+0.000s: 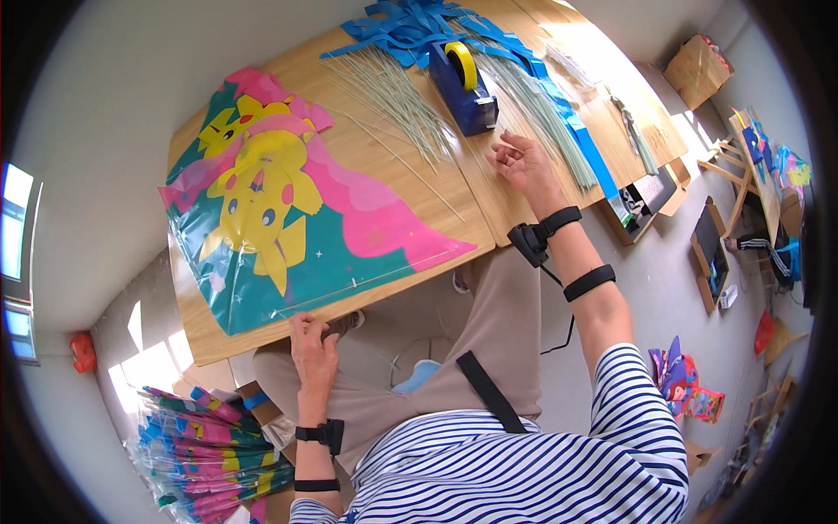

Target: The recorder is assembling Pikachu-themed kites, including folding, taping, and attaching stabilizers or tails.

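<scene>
A kite sheet (367,236) of shiny plastic, printed with a yellow cartoon figure on pink and green, lies spread on the left of the table. A thin pale stick runs along its near edge. My left hand (312,349) is at that edge, its bent fingertips gripping the sheet's border. My right hand (524,166) is raised just in front of a dark blue tape dispenser (467,103) with a yellow-cored roll. Its thumb and fingers are pinched together; whatever is between them is too small to make out.
Bundles of thin pale sticks (393,105) and blue strips (397,31) cover the far side of the wooden table (489,196). Finished-looking folded kite sheets (209,445) are piled on the floor at lower left. Open cardboard boxes (711,253) stand at right.
</scene>
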Action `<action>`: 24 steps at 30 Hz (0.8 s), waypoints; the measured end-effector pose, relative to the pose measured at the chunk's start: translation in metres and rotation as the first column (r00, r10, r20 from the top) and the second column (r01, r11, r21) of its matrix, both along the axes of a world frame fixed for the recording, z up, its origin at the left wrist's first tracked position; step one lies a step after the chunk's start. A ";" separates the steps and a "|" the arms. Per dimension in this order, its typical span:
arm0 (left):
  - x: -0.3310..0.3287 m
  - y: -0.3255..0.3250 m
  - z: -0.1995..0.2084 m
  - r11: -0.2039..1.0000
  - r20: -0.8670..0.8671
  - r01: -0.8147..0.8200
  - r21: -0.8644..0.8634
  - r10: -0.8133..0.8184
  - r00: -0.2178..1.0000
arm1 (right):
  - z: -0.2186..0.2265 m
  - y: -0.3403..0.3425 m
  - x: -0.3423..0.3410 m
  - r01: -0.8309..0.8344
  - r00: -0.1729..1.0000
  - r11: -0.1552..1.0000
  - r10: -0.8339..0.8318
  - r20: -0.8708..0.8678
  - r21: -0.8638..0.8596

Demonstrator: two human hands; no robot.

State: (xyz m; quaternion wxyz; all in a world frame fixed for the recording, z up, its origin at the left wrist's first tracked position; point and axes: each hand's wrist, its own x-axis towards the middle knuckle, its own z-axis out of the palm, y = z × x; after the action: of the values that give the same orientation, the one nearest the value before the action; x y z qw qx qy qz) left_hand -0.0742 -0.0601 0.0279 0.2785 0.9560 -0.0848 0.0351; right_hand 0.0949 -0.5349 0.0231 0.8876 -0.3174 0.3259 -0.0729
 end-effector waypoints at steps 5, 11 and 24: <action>0.000 0.000 0.002 1.000 -0.030 -0.019 -0.019 0.019 0.999 | 0.010 0.014 0.011 -0.044 0.996 0.996 0.037 0.084 0.076; 0.001 0.000 -0.003 1.000 -0.007 -0.009 -0.003 0.009 1.000 | 0.000 0.014 0.028 0.001 0.998 0.993 -0.009 0.068 0.118; -0.001 0.000 -0.004 1.000 0.003 -0.017 0.005 0.017 1.000 | 0.007 0.021 0.040 -0.091 0.923 0.678 -0.218 -0.318 -0.729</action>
State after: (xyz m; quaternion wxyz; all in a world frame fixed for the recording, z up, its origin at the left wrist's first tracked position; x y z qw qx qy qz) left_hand -0.0750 -0.0604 0.0238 0.2755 0.9574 -0.0773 0.0386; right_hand 0.1346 -0.5138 0.0303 0.6022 -0.6415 0.4454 -0.1655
